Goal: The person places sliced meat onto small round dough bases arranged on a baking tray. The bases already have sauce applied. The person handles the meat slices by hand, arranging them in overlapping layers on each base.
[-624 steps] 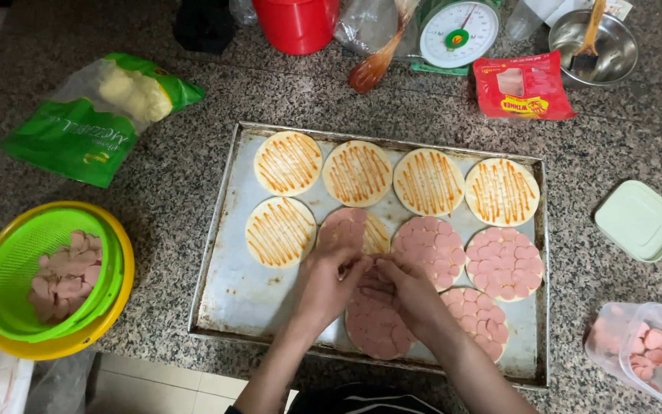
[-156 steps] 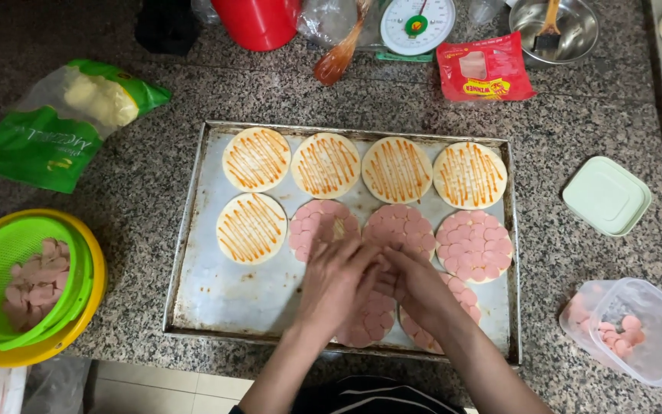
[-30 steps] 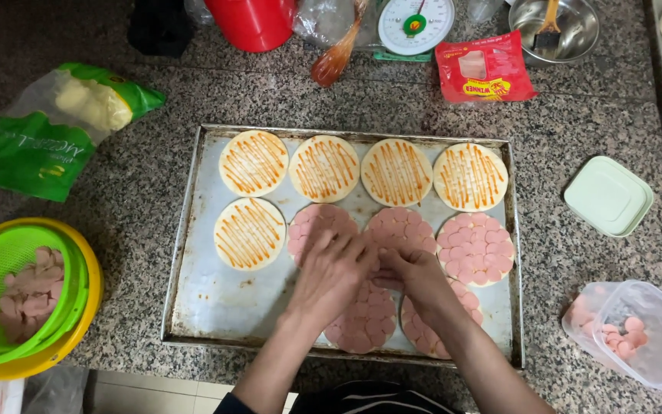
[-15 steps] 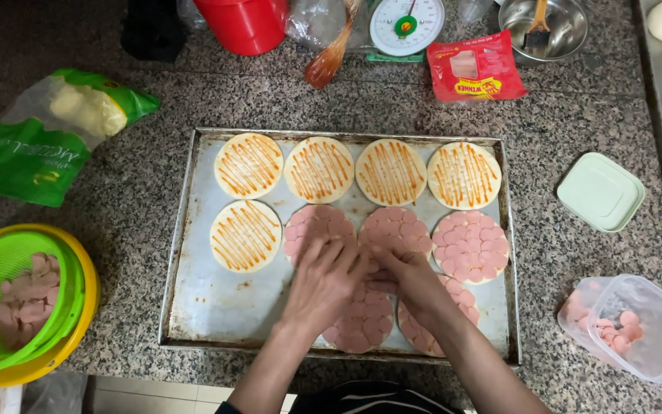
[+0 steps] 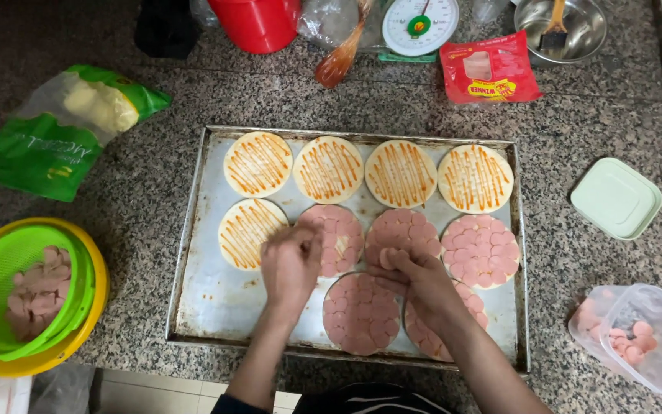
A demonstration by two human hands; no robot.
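Both hands work over the baking tray (image 5: 193,307): left hand (image 5: 291,264) curled loosely, right hand (image 5: 415,280) pinching a sausage slice (image 5: 385,258) by its edge; thin, floppy, probably slippery. Beyond, sauced dough rounds (image 5: 329,169) look soft.

A green bag (image 5: 63,130) lay at the counter's left edge; a scale (image 5: 421,24) stood along its far edge.

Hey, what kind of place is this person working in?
Probably a kitchen, home or small shop: a speckled stone counter, a metal baking tray of small round pizza bases topped with sausage slices, and a kitchen scale.
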